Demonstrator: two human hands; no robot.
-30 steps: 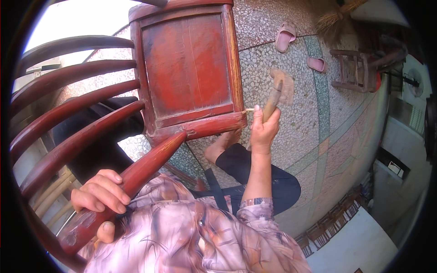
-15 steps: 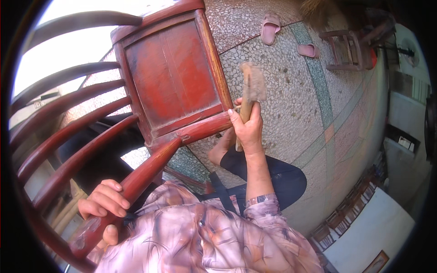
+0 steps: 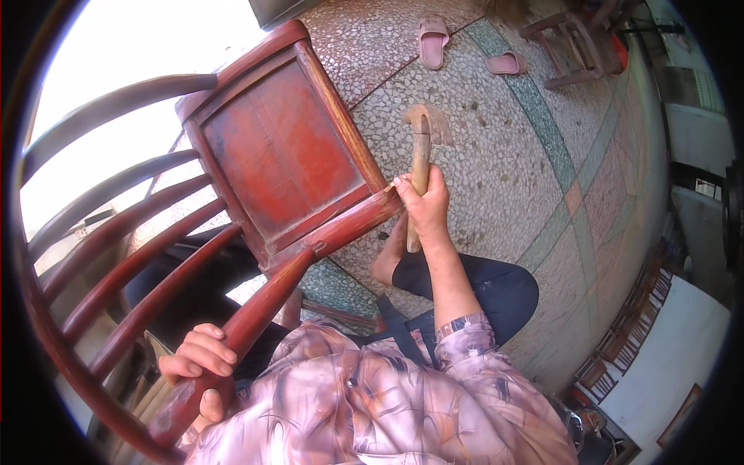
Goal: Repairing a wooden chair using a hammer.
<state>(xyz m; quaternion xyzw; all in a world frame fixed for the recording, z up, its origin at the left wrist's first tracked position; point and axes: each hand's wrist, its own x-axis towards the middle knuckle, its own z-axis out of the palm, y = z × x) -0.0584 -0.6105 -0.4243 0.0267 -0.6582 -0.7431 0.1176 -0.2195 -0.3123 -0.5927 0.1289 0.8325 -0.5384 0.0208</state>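
A red wooden chair (image 3: 283, 136) lies tilted across my lap, its worn seat panel toward me and its curved back slats on the left. My left hand (image 3: 203, 360) is wrapped round the thick back post (image 3: 267, 298). In my right hand (image 3: 426, 203) is a short hammer-like tool (image 3: 419, 167), gripped by its wooden handle. Its broad head is smeared by motion, so I cannot tell a hammer from a hatchet. My right thumb and fingers are close to the seat frame's near right corner.
Speckled terrazzo floor (image 3: 496, 178) with green strips spreads to the right. Two pink slippers, one upright in view (image 3: 432, 43) and one sideways (image 3: 508, 63), lie beyond the chair. A wooden stool (image 3: 570, 50) stands at the far right. My bare foot (image 3: 387, 260) is under the chair's corner.
The view has shifted a little, with the slippers and stool now farther left and higher. The chair has turned slightly in the picture. Both hands keep their grips; the tool's head still blurs.
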